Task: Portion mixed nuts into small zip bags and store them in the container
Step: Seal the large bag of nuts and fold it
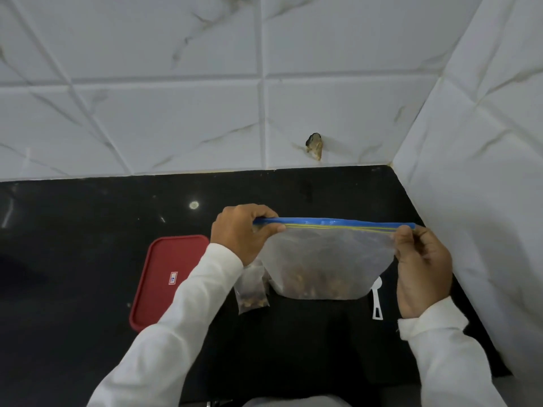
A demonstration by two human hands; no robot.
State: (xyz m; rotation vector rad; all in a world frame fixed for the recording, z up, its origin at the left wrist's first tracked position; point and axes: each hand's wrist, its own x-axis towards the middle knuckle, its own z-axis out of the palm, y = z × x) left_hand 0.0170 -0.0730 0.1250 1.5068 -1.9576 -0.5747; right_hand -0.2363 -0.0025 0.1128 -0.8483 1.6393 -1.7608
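A large clear zip bag (329,259) with a blue and yellow zip strip hangs upright above the black counter, mixed nuts heaped in its bottom. My left hand (241,230) pinches the left end of the strip, and my right hand (420,259) pinches the right end; the strip is pulled straight between them. A small zip bag (251,292) with nuts lies on the counter below my left hand, partly hidden by the big bag. A red container lid (164,274) lies flat at the left, partly covered by my left sleeve.
A white plastic scoop (376,301) lies on the black counter (88,230) behind the big bag's right corner. White marbled tile walls (176,113) stand at the back and close on the right. A dark chipped hole (314,145) marks the back wall.
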